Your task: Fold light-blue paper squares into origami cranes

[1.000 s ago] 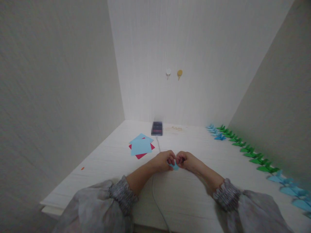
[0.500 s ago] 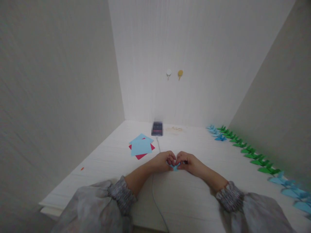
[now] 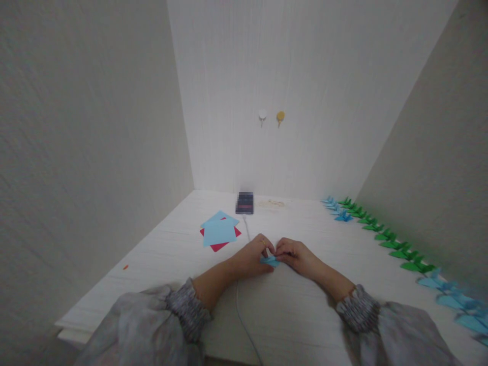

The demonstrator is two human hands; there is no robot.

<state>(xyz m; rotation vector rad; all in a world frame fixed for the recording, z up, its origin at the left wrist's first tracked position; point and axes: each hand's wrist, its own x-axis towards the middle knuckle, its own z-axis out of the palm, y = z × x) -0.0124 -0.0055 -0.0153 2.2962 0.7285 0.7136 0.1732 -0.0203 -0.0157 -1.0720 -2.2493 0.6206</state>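
A small piece of folded light-blue paper (image 3: 270,261) is held between my two hands, just above or on the white table. My left hand (image 3: 253,257) wraps its fingers and thumb around the left part of the paper. On the other side, my right hand (image 3: 295,254) pinches the right end with thumb and fingertips. Much of the paper is hidden by the fingers, so its exact folded shape does not show.
Light-blue sheets (image 3: 220,232) and red sheets (image 3: 216,247) lie left of my hands. A dark, blurred device (image 3: 245,203) with a white cable (image 3: 244,317) sits behind. Green paper cranes (image 3: 387,236) and blue paper cranes (image 3: 453,301) line the right side. An orange scrap (image 3: 125,267) lies far left.
My left hand has opened its grip somewhat and turned, the thumb now stretched below the folded paper. My right hand's pinch has shifted slightly, and the paper looks flatter. The view moved slightly.
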